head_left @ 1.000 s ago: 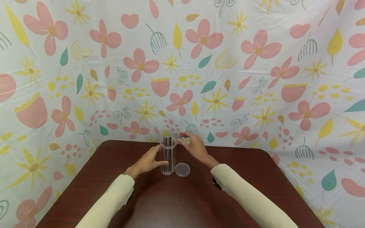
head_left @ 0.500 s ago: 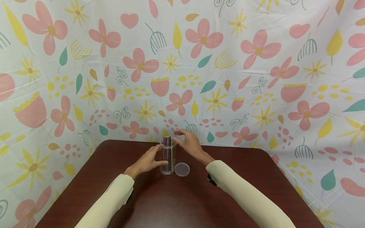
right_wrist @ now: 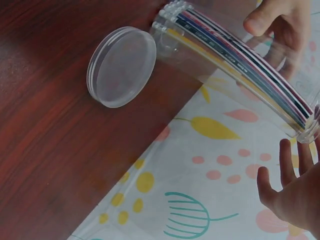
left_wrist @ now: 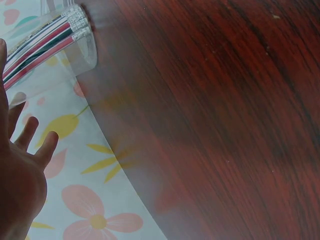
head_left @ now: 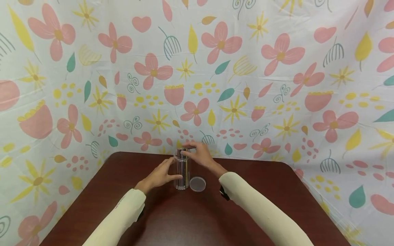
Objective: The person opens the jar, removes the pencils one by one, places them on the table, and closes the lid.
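A clear, upright cylindrical jar point(head_left: 175, 167) stands on the table, with several slim pencils point(head_left: 182, 171) inside, striped and dark, one yellowish. Their upper ends stick out above the rim. My left hand point(head_left: 158, 175) holds the jar from the left, thumb across the front and the other fingers behind. My right hand point(head_left: 201, 155) is at the jar's mouth, its thumb and forefinger apart on either side of the pencil tops; other fingers point(right_wrist: 286, 162) look extended in the right wrist view. Whether it touches a pencil is hard to see. The round clear lid point(head_left: 197, 184) lies right of the jar.
The dark reddish-brown wooden table point(head_left: 181, 218) has rounded far corners. Behind it and at its sides hangs a white cloth point(head_left: 197, 78) printed with flowers and leaves. The jar stands fairly near the table's far edge.
My right hand has moved left and slightly down, from beside the jar to the pencil tops. The left hand, jar and lid have stayed in place.
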Action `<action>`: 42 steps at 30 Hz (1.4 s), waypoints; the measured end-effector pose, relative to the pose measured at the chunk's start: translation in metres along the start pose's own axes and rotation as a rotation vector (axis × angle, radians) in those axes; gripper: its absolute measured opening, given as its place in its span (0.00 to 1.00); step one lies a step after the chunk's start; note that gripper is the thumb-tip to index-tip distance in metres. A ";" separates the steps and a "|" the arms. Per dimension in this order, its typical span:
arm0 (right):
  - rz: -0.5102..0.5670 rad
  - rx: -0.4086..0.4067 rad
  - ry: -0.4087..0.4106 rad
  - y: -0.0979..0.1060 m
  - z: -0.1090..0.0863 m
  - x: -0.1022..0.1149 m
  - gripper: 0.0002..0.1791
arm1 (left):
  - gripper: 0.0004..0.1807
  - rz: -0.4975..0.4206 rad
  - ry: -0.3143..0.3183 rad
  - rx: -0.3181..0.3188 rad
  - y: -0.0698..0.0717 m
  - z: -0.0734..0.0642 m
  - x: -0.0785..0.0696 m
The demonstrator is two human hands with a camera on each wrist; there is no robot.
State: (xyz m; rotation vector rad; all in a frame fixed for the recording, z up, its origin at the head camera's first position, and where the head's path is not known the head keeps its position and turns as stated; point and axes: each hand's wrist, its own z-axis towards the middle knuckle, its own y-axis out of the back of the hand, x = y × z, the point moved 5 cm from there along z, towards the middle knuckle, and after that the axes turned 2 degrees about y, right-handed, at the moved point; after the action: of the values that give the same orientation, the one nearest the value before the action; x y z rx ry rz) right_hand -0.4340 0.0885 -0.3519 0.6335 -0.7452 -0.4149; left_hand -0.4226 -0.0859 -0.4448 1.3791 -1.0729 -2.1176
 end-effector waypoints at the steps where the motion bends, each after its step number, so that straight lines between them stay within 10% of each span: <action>1: 0.011 0.007 -0.006 -0.001 0.000 0.000 0.15 | 0.45 -0.001 -0.003 -0.003 0.000 0.000 0.000; 42: 0.056 0.066 0.084 -0.005 -0.002 0.009 0.07 | 0.42 -0.015 -0.013 -0.006 0.000 -0.003 -0.001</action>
State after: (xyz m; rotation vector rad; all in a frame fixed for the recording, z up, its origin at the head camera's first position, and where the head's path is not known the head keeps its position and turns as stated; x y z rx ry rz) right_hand -0.4273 0.0807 -0.3518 0.6866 -0.6975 -0.3111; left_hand -0.4190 -0.0861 -0.4449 1.3773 -1.0637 -2.1414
